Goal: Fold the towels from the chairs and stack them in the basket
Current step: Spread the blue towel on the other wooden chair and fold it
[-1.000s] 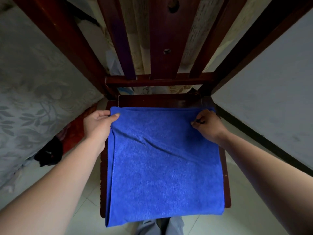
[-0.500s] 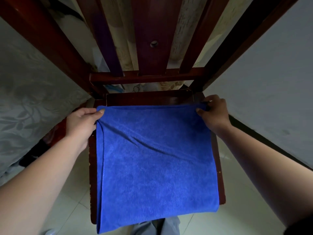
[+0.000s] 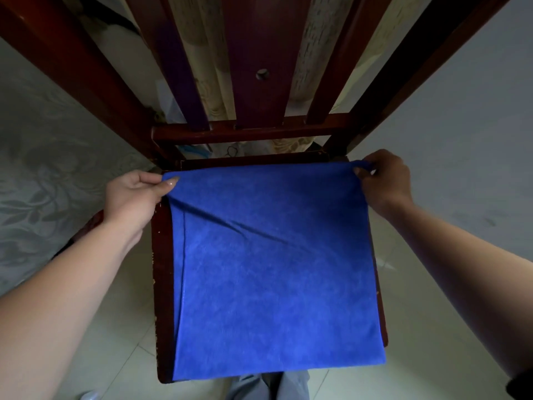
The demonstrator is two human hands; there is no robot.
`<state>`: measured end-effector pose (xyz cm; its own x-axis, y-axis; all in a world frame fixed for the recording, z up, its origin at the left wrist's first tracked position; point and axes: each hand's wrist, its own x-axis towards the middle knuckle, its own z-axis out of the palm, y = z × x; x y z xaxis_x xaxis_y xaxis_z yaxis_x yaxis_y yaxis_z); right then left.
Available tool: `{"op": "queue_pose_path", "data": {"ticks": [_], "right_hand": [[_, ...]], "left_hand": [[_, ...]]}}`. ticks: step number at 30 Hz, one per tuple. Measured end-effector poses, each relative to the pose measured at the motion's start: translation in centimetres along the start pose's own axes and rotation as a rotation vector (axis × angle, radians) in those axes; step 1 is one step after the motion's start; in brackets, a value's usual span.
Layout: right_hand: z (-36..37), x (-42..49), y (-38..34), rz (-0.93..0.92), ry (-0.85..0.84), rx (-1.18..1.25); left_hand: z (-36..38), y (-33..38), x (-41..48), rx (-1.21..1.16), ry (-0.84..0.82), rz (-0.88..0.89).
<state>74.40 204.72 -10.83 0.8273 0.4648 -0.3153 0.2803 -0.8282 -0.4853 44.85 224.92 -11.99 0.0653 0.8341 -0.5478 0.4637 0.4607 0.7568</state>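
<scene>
The blue towel [image 3: 274, 269] lay spread on the wooden chair seat [image 3: 162, 269], its long axis running from the backrest toward us. Our left hand [image 3: 132, 197] pinched its far left corner and our right hand [image 3: 385, 183] its far right corner, with both arms stretched forward.

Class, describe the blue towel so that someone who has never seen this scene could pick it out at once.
Find the dark red wooden chair with the slatted back, mid-view. Spread over its seat lies the towel, its far corners pinched by the left hand and the right hand. It is the only bright blue thing here.
</scene>
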Motion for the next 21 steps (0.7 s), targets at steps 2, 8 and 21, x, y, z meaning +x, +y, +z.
{"op": "queue_pose_path", "data": {"ticks": [2,8,21], "right_hand": [[0.0,0.3,-0.4,0.033,0.038,0.025],[1.1,-0.4,-0.5,0.130,0.095,0.202],[2.1,-9.1,3.8,0.111,-0.188,0.089]], "left_hand": [[0.6,0.2,0.4,0.013,0.061,0.035],[2.4,-0.7,0.5,-0.034,0.171,0.048],[1.2,-6.0,-7.1,0.276,0.112,0.026]]}}
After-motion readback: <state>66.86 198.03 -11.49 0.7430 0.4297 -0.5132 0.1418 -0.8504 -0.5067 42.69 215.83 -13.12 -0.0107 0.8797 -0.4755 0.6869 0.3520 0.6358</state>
